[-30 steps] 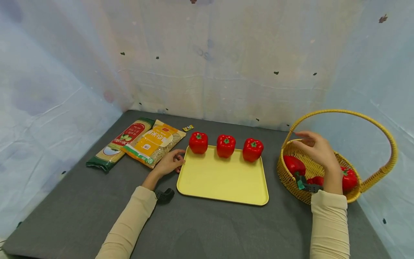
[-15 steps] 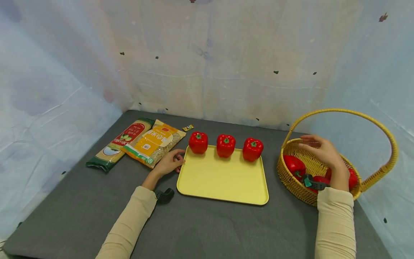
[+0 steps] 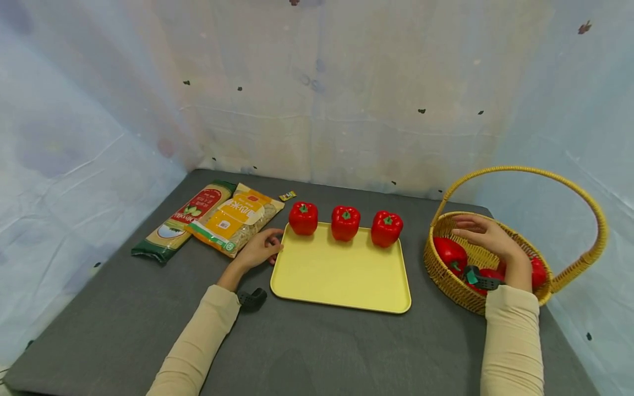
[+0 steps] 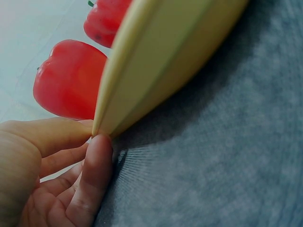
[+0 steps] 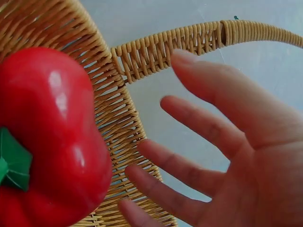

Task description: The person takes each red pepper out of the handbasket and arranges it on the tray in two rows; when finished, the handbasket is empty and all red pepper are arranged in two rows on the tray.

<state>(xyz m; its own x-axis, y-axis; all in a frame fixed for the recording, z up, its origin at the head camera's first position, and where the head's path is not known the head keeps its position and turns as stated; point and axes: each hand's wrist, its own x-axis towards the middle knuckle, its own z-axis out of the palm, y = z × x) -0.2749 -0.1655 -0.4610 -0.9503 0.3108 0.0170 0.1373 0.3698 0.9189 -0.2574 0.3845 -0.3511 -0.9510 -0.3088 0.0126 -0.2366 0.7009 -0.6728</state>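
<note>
My left hand (image 3: 257, 250) pinches the left rim of a yellow tray (image 3: 342, 280), thumb and fingertip meeting at its edge (image 4: 106, 113) in the left wrist view. Three red bell peppers stand in a row along the tray's far side: left (image 3: 303, 218), middle (image 3: 345, 223) and right (image 3: 386, 229). Over the wicker basket (image 3: 443, 281) hovers my right hand (image 3: 487, 239), fingers spread and holding nothing. Several red peppers lie in that basket, one (image 3: 449, 253) at its left and another (image 3: 539, 272) at its right. Close by those fingers, a pepper (image 5: 61, 137) fills the right wrist view's left side.
The basket's tall arched handle (image 3: 525, 169) rises behind and right of my right hand. Left of the tray lie a yellow grain bag (image 3: 238, 217) and a green-ended noodle packet (image 3: 183, 220). A small yellow wrapper (image 3: 288, 196) sits behind. Pale sheeting (image 3: 317, 93) surrounds the grey table (image 3: 297, 352).
My right hand has shifted right, then lowered slightly over the basket, its fingers still holding nothing. The left hand, the tray and its row of peppers stay put.
</note>
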